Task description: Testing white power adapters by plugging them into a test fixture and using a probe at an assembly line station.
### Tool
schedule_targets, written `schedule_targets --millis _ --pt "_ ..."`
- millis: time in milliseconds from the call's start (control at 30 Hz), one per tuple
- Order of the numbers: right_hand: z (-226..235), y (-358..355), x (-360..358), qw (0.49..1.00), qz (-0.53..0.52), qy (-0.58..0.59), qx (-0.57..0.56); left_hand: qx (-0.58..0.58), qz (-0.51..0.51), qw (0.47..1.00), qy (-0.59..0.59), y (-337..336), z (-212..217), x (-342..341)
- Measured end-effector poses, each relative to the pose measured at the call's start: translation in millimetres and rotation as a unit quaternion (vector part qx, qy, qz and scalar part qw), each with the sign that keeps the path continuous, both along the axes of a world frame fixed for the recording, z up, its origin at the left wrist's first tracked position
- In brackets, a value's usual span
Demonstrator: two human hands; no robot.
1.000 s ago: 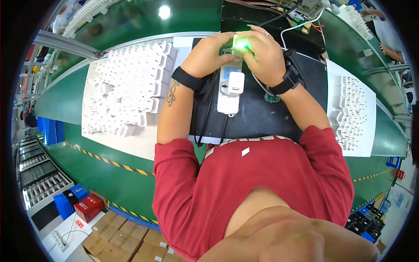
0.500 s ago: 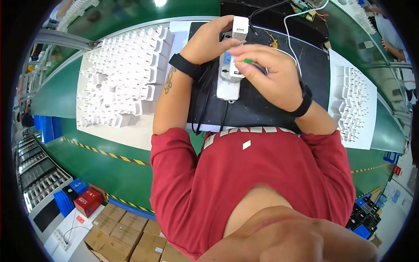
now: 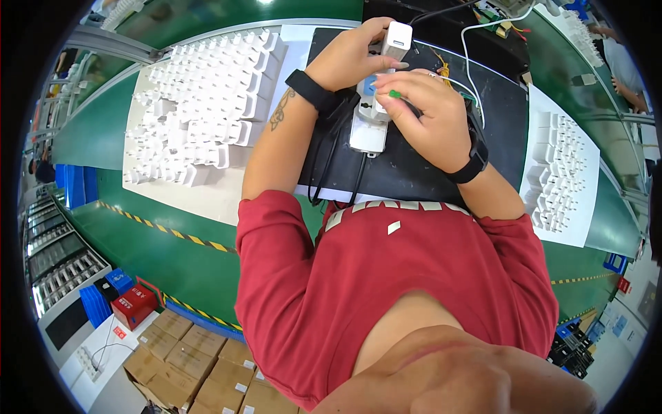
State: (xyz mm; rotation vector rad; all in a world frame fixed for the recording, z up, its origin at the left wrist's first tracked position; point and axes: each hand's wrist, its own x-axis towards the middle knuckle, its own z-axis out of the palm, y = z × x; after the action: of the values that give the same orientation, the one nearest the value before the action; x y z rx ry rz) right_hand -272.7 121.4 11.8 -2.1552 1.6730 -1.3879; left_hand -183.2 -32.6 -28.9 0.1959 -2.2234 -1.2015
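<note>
On the black mat lies a white power strip (image 3: 367,136) with a blue socket part. At its far end stands a white USB charger (image 3: 397,40), its port facing up. My left hand (image 3: 355,58) grips this charger from the left, fingers behind and thumb in front. My right hand (image 3: 433,114) is closed over the middle of the strip, pinching a small green piece (image 3: 394,94) between thumb and fingers. Under these fingertips a second white charger (image 3: 379,110) is mostly hidden. What the green piece belongs to is hidden by my hand.
Rows of white chargers (image 3: 214,90), prongs up, cover a board on the left. More chargers (image 3: 557,165) stand on a white sheet at the right. A white cable (image 3: 465,52) curves past my right hand; black cables (image 3: 331,162) run near the strip. Circuit boards (image 3: 493,24) lie at the back.
The whole view has shifted slightly, moving the table rightward in the picture. My right fingers have come lower over the second charger, covering more of it. My left hand stays at the far charger.
</note>
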Motion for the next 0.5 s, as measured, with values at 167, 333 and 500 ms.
schedule_targets --millis 167,333,500 --pt "-3 4 0 0.999 0.034 0.018 -0.008 0.265 -0.017 0.964 -0.018 5 37 5" --pt "-1 2 3 0.998 0.045 0.032 0.003 0.059 0.019 0.996 0.066 -3 103 38" --pt "-7 3 -2 0.997 0.065 -0.024 0.039 -0.270 0.205 0.935 -0.102 -50 142 111"
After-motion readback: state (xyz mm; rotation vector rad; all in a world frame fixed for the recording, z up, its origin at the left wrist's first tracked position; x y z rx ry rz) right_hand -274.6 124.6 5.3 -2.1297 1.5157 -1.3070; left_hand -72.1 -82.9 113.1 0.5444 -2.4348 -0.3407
